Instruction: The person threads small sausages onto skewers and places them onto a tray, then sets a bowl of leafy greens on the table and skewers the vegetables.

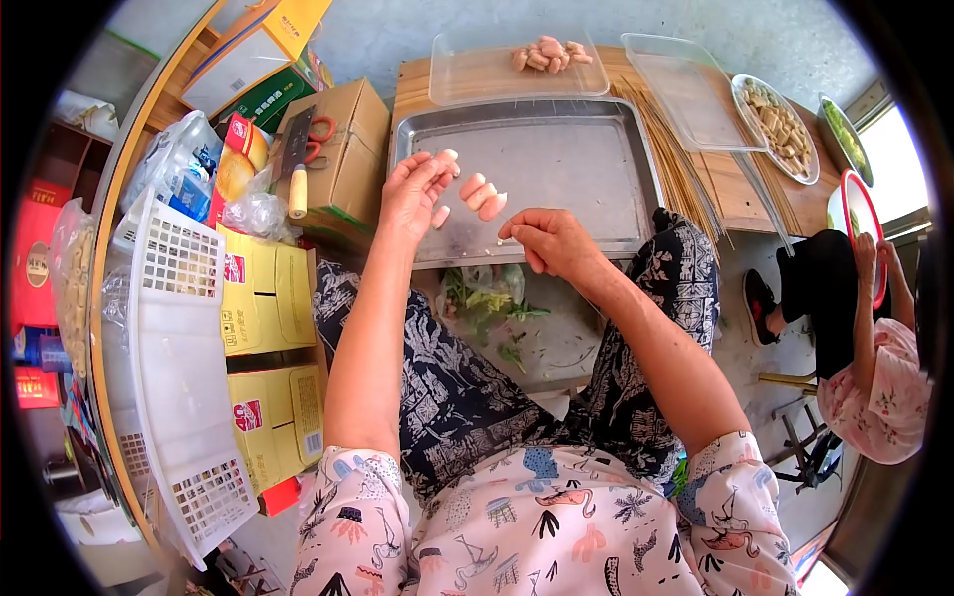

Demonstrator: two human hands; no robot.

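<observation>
Thumb and fingertips of left hand (412,191) pinch pale pink piece (449,156); right hand (556,242) thumb and forefinger pressed together, contents unclear; pink chunks (479,188) between hands, in or above metal tray (566,149), cannot tell which

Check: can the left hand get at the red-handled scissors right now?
Likely yes: the scissors lie on the cardboard box to the left of the left hand, with nothing visible in between. It seems to hold a pale piece, which may need putting down.

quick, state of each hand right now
Left hand: closed, holding a small pale pink piece.
Right hand: closed; whether holding anything can't be told.
</observation>
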